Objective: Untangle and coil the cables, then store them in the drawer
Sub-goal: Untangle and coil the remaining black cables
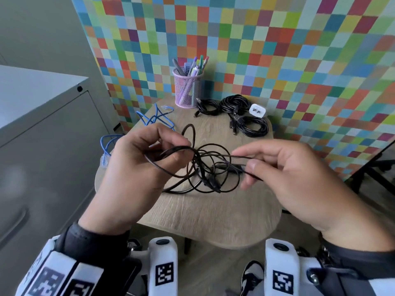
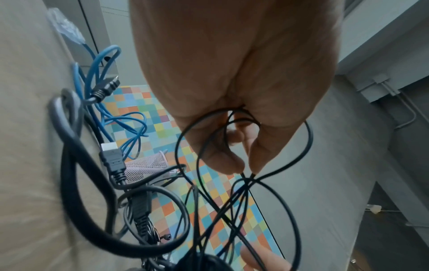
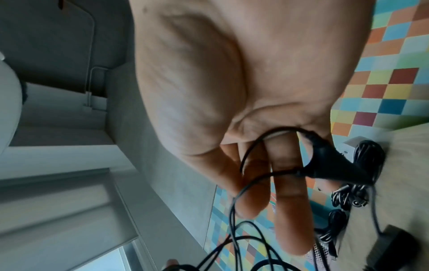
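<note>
To your left stands the grey filing cabinet (image 1: 49, 133), its drawer fronts closed, and behind everything runs the wall of coloured squares (image 1: 277, 50). The small wooden tabletop (image 1: 203, 214) sits between them, crowded. At its middle lies the tangled black cable (image 1: 205, 167), loops crossing over one another, part of it lifted off the wood. Your left hand (image 1: 136, 165) grasps several of its strands between curled fingers and thumb, and your right hand (image 1: 286, 174) pinches a single strand that stretches taut across to the tangle. Along the far edge lie three coiled black cables (image 1: 235, 112), close together, with a white charger plug (image 1: 257, 110) touching the rightmost pair. The blue network cable (image 1: 154, 120) sprawls loose across the left side, one end hanging over the tabletop's edge beside your left hand. The pink mesh pen cup (image 1: 186, 90) stands upright at the back, just beside the coils.
</note>
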Tool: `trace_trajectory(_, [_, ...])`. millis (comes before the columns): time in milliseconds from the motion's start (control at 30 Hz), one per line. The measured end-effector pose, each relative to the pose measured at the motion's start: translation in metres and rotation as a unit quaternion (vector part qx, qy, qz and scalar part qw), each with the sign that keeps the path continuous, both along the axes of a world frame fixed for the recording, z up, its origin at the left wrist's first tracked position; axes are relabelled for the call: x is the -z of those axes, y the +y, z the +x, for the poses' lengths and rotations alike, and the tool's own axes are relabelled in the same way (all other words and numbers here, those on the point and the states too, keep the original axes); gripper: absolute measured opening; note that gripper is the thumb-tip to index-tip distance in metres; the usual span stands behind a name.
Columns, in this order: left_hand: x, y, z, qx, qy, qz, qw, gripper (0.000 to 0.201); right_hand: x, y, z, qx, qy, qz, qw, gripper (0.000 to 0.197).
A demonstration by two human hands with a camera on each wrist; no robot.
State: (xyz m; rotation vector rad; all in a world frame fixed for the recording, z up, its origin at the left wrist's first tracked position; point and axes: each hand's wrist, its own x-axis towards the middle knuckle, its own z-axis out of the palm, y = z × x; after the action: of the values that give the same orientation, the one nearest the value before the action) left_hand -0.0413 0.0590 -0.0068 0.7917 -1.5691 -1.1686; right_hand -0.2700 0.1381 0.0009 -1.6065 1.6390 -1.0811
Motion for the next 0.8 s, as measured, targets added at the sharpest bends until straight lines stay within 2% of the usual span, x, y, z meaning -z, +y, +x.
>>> trace_trajectory(100, [-0.003, 0.004, -0.001, 0.014, -0.046, -0.013, 0.999, 0.016, -0.002, 0.002, -0.002, -0.022, -0.046, -0.002, 0.999, 0.023])
trace_trajectory(233, [-0.005, 0.001, 0.012, 0.116, -0.102, 0.021, 0.988, 0.026, -0.002, 0.002, -0.002, -0.004, 0.017, -0.001, 1.0, 0.015])
trace_trajectory(333, [-0.01, -0.002, 0.027, 0.202, -0.173, -0.016, 0.964, 0.042, -0.002, 0.001, -0.003, 0.04, 0.03, -0.017, 0.999, 0.02])
trace_trajectory(367, [-0.01, -0.002, 0.032, 0.225, -0.179, -0.021, 0.958, 0.048, -0.002, 0.0, -0.003, 0.05, 0.034, -0.024, 0.998, 0.021])
trace_trajectory(433, [-0.008, -0.004, 0.037, 0.25, -0.13, -0.001, 0.959, 0.053, -0.002, -0.001, -0.003, 0.065, 0.026, -0.042, 0.997, 0.02])
trace_trajectory(500, [-0.005, -0.005, 0.032, 0.225, -0.048, 0.035, 0.972, 0.05, -0.001, -0.001, -0.001, 0.071, -0.001, -0.059, 0.996, 0.019])
trace_trajectory(567, [0.0, -0.006, 0.019, 0.145, 0.005, 0.054, 0.988, 0.029, 0.0, -0.002, 0.0, 0.061, -0.03, -0.073, 0.995, 0.017])
trace_trajectory(600, [0.001, -0.005, 0.012, 0.099, -0.002, 0.049, 0.994, 0.02, 0.0, -0.002, 0.001, 0.053, -0.039, -0.078, 0.995, 0.017])
trace_trajectory(667, [0.004, -0.002, 0.0, 0.026, -0.055, 0.03, 0.998, 0.03, 0.0, -0.002, 0.003, 0.036, -0.055, -0.09, 0.994, 0.018])
trace_trajectory(800, [0.008, 0.005, -0.012, 0.012, -0.139, 0.009, 0.99, 0.018, 0.001, -0.004, 0.008, 0.013, -0.103, -0.103, 0.989, 0.024])
